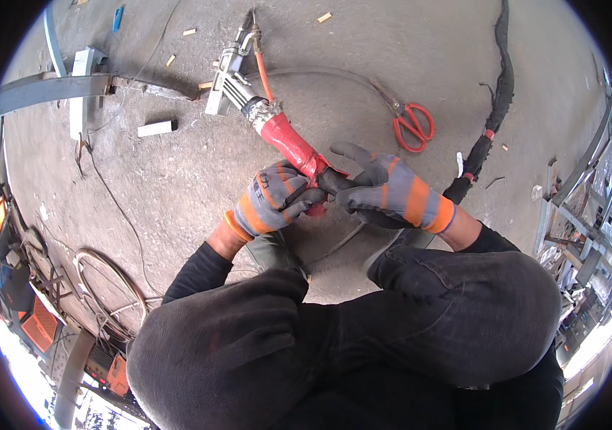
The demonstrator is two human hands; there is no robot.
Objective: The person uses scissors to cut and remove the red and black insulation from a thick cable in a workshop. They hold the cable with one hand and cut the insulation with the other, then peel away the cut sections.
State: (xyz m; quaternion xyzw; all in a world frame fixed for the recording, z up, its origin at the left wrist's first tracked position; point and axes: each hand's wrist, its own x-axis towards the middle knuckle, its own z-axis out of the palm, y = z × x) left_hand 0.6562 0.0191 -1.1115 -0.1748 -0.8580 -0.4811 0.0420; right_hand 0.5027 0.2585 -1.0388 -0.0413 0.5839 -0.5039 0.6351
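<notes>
**Left hand (271, 197) and right hand (399, 190) meet on a red-wrapped cable**

The left hand is curled round the lower end of the red wrapping (288, 141), its fingers bent well in. The right hand is half open, thumb and lower fingers closed about the dark cable (333, 180) where it leaves the wrapping, one finger stretched out above. Both wear grey-and-orange gloves.

The wrapping slants up to a silver metal tool (233, 79), which lies on the concrete floor (198, 172), roughly midway between the floor's left and right edges. The floor is grey, scuffed and dotted with small yellowish scraps. Red-handled scissors (413, 129) lie right of the wrapping; a pale rectangular piece (154, 129) lies to its left.

Toward the floor's right edge runs a thick black sleeve (501, 89) with red bands; beyond it, metal framework (589, 247) crowds that edge. Along the left edge stand orange-and-black boxy units (39, 324), their contents hidden, with a coiled hose (114, 276) just inside. Dark lettering marks the back of the left glove.
</notes>
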